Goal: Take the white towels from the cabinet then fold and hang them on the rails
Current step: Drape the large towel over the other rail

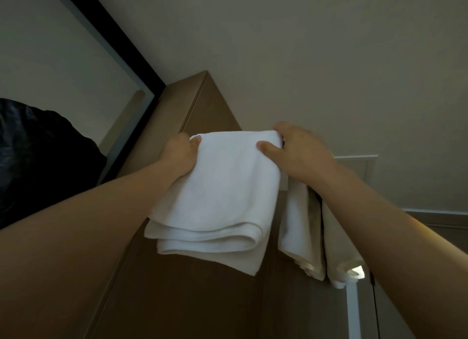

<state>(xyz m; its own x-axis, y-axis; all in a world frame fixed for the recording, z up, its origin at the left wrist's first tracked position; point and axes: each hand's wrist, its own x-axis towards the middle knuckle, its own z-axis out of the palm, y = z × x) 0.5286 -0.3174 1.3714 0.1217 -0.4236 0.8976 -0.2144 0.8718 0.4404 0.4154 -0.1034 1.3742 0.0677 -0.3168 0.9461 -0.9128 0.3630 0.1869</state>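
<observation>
A folded white towel (222, 187) hangs in front of me, several layers thick at its lower edge. My left hand (179, 154) grips its upper left corner, thumb on the front. My right hand (296, 151) grips the upper right corner the same way. Behind my right wrist two more white towels (301, 224) (339, 257) hang side by side; the rail that carries them is hidden by my hand and the towels. The tall wooden cabinet (192, 106) stands behind the held towel.
A black-framed mirror (76, 60) fills the left, with a dark shape in its lower part. The pale wall (329, 60) rises at the right. A pale panel (364, 171) sits on the wall by my right wrist.
</observation>
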